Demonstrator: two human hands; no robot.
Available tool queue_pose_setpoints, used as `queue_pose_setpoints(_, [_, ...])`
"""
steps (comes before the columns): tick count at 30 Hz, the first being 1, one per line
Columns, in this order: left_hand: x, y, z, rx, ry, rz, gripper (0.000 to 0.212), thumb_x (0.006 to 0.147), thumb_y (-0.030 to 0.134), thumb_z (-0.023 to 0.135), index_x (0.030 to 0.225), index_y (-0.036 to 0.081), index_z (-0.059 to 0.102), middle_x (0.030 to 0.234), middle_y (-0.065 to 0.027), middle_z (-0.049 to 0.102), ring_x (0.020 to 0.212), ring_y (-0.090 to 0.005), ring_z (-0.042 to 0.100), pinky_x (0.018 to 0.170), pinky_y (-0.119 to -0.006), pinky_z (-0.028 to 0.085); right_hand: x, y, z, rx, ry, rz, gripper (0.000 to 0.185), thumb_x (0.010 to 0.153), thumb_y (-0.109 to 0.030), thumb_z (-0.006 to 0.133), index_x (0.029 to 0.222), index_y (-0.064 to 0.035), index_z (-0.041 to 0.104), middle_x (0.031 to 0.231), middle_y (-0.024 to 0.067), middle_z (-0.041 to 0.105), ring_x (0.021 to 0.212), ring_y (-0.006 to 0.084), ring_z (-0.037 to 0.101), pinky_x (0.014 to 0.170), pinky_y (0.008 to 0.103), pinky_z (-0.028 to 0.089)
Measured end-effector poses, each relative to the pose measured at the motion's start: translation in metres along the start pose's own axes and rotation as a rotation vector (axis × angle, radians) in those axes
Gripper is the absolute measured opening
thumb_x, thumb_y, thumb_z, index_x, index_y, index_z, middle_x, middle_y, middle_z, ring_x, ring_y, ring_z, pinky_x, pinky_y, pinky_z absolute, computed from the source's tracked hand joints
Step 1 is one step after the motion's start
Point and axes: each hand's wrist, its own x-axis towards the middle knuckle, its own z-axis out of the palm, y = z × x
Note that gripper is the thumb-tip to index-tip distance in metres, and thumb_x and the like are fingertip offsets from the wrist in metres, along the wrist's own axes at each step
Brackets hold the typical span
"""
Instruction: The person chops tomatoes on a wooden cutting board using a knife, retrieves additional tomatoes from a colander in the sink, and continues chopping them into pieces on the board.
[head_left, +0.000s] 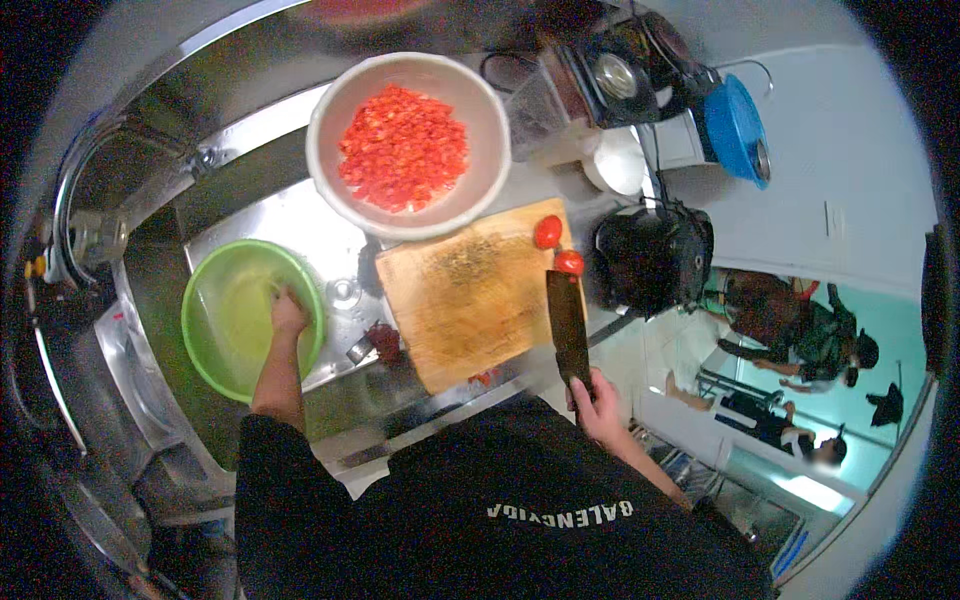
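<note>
My left hand (289, 311) reaches into a green plastic basin (193, 289) that holds yellowish-looking water; its fingers are blurred, and whether they hold anything cannot be told. In my right hand (598, 409) is the handle end of a broad dark-bladed knife (568, 322), its blade over the right edge of a wooden cutting board (480, 300). Two red tomatoes (548, 231) or tomato pieces lie at the board's upper right, one close to the blade's tip. Above the board stands a large whitish bowl (324, 157) with diced red tomato (405, 146) in it.
The green basin sits at a steel sink (255, 210) with a curved faucet (66, 195) at left. Red scraps (484, 376) lie below the board. A black appliance or container (652, 259) stands right of it, a white bowl (616, 161) behind. People (810, 337) are farther off at right.
</note>
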Motion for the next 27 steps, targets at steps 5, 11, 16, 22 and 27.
queue_pose_setpoints(5, [-0.008,-0.079,-0.008,-0.454,-0.009,-0.084,0.049,0.086,0.019,0.070,0.130,0.010,0.049,0.117,-0.0202,0.061,0.096,-0.0357,0.066,0.085,-0.048,0.057,0.004,0.028,-0.005,0.070,-0.044,-0.186,0.016,0.100,-0.017,0.057,0.096,-0.0026,0.057,0.066,0.0040,0.061,0.054,0.0124,0.059,0.052,0.0302,0.047])
queue_pose_setpoints(11, [-0.118,-0.020,-0.120,-1.407,-0.257,-0.153,0.048,0.094,0.018,0.064,0.139,0.012,0.047,0.125,-0.0141,0.059,0.102,-0.0272,0.064,0.080,-0.045,0.060,-0.013,0.049,-0.019,0.185,0.047,-0.125,0.015,0.100,-0.018,0.058,0.100,-0.0025,0.059,0.065,0.0033,0.061,0.054,0.0117,0.059,0.051,0.0289,0.049])
queue_pose_setpoints(16, [-0.209,0.082,-0.172,-1.777,-0.482,0.143,0.052,0.097,0.024,0.063,0.144,0.014,0.043,0.126,-0.0133,0.059,0.094,-0.0248,0.065,0.075,-0.040,0.059,-0.017,0.057,-0.020,0.264,0.085,-0.071,0.016,0.101,-0.020,0.058,0.099,-0.0041,0.059,0.065,0.0024,0.061,0.054,0.0112,0.061,0.052,0.0287,0.050])
queue_pose_setpoints(22, [-0.257,0.271,-0.114,-0.582,-0.328,0.773,0.038,0.097,0.028,0.065,0.129,0.009,0.058,0.108,-0.0082,0.065,0.092,-0.0198,0.065,0.080,-0.035,0.053,-0.017,0.080,-0.014,0.339,0.123,-0.142,0.015,0.102,-0.016,0.055,0.102,-0.0012,0.057,0.066,0.0003,0.058,0.055,0.0076,0.053,0.052,0.0258,0.044])
queue_pose_setpoints(27, [-0.303,0.406,-0.054,0.391,-0.084,1.270,0.038,0.090,0.026,0.063,0.125,0.012,0.056,0.112,-0.0150,0.057,0.097,-0.0312,0.065,0.077,-0.042,0.056,-0.027,0.081,-0.023,0.439,0.175,-0.145,0.018,0.101,-0.022,0.057,0.098,-0.0050,0.058,0.067,-0.0002,0.061,0.056,0.0093,0.058,0.053,0.0273,0.049])
